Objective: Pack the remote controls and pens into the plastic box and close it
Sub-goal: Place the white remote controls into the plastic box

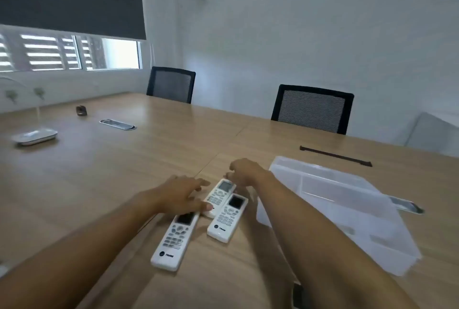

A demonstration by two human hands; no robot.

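Three white remote controls lie side by side on the wooden table (149,154): the nearest remote (173,241), a middle remote (219,195) and a right remote (227,219). My left hand (181,194) lies flat with fingers spread, its thumb touching the top of the nearest remote and the middle one's edge. My right hand (244,170) hovers with bent fingers at the far end of the middle remote. The clear plastic box (335,209) stands to the right, beyond my right forearm. No pens can be made out.
A dark thin rod (335,156) lies behind the box. A metal cable hatch (407,205) shows past the box. Further left are a white tray (34,136), another hatch (118,124) and a small dark object (81,110). Two black chairs (313,108) stand at the far edge.
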